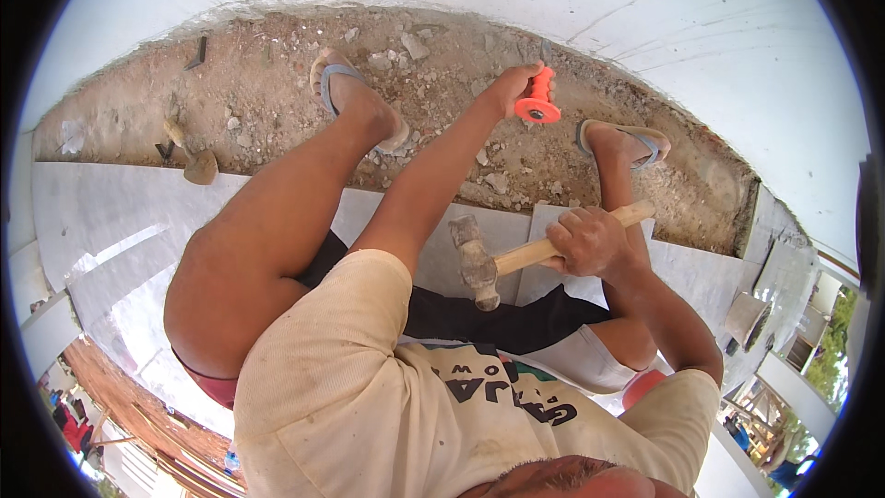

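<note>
My left hand (pixel 519 85) is stretched out and wrapped round the orange guarded grip of a chisel (pixel 537 109), close to the foot of the white wall. The chisel's round guard and dark struck end face up, and its blade is mostly hidden behind the grip. In my right hand (pixel 587 240), nearer my body, is a hammer (pixel 525 256) with a heavy, worn metal head and a pale wooden handle. The hammer head hangs apart from the chisel, over the grey tiles between my legs.
A white wall (pixel 701 46) curves along the far side. Below it runs a strip of bare dirt (pixel 277 65) with loose rubble, where my sandalled feet rest. A trowel (pixel 200 166) lies at the left on the edge of the grey tiles (pixel 101 212). A dark metal piece (pixel 196 53) lies farther off.
</note>
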The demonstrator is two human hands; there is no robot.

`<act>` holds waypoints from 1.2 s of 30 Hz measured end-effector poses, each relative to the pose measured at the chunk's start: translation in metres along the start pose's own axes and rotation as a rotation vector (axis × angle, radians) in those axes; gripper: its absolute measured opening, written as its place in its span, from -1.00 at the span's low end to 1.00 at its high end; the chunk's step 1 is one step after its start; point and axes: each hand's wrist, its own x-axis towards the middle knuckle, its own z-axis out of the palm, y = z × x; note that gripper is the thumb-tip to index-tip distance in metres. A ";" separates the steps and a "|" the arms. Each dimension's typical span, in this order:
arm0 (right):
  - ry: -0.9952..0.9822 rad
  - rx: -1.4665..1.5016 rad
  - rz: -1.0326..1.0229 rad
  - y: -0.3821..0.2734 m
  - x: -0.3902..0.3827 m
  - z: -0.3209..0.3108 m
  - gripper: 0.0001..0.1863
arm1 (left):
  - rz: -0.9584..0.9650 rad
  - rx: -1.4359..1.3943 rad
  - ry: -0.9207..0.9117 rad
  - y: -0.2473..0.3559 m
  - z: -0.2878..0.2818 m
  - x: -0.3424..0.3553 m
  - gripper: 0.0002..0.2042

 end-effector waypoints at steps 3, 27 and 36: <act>-0.068 -0.131 0.077 0.037 0.006 0.007 -0.60 | -0.009 0.015 -0.013 -0.003 0.000 0.001 -0.67; 0.173 -0.042 0.149 0.003 -0.004 0.006 -0.57 | -0.026 -0.097 -0.044 -0.002 -0.009 0.010 -0.69; 0.114 -0.237 0.251 0.076 -0.007 0.010 -0.59 | 0.007 -0.038 0.001 -0.002 0.003 0.010 -0.67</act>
